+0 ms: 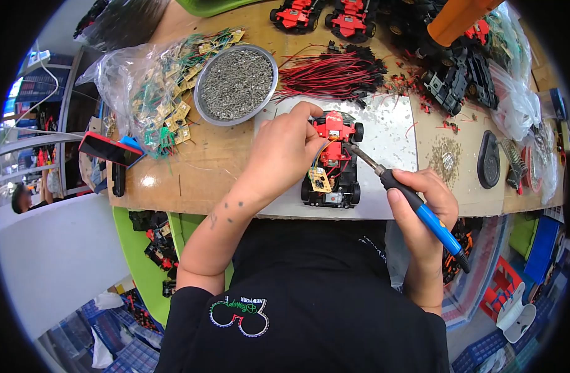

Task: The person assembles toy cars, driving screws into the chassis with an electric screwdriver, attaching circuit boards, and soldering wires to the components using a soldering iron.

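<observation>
A red and black toy car chassis [336,155] lies on a white sheet [387,130] at the table's front edge. A small yellow circuit board [321,180] with thin wires rests on its lower part. My left hand [289,140] is at the chassis's left side, fingers bent and pressed together near its upper end; what they pinch is too small to make out. My right hand [425,202] grips a blue and black soldering iron [431,222] from the right. The iron's metal tip points at the middle of the chassis, close to its right edge.
A metal bowl of small metal parts [236,85] stands behind my left hand. Beside it lie red wires [335,73] and bagged circuit boards [173,118]. More chassis [446,87] are at the back right, near an orange post [462,22]. A phone [110,149] stands left.
</observation>
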Demonstrator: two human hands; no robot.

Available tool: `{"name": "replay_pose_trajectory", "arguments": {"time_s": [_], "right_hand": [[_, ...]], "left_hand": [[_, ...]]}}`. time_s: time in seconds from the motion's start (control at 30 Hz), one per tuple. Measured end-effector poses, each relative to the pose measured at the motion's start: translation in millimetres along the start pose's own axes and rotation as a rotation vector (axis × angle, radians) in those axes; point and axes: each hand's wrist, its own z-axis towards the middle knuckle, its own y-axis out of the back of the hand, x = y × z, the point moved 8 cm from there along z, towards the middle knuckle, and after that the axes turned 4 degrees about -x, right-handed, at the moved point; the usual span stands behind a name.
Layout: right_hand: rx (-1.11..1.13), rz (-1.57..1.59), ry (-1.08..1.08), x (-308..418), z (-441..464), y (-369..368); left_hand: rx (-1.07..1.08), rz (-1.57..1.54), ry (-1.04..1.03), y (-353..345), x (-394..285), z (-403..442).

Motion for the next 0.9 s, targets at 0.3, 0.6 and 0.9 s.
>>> {"name": "replay_pose_trajectory", "arguments": {"time_s": [0.3, 0.6, 0.9], "right_hand": [[-0.022, 0.023, -0.043, -2.9, -5.8, 4.5], [-0.069, 0.076, -0.048, 0.4, -25.9, 24.0], [0.034, 0.066, -0.014, 4.9, -50.4, 22.8]], "left_hand": [[-0.019, -0.093, 0.001, -3.7, 8.5, -3.4], [-0.116, -0.154, -0.280, 27.4, -13.7, -46.6], [-0.101, -0.015, -0.336, 0.7, -29.6, -82.1]]}}
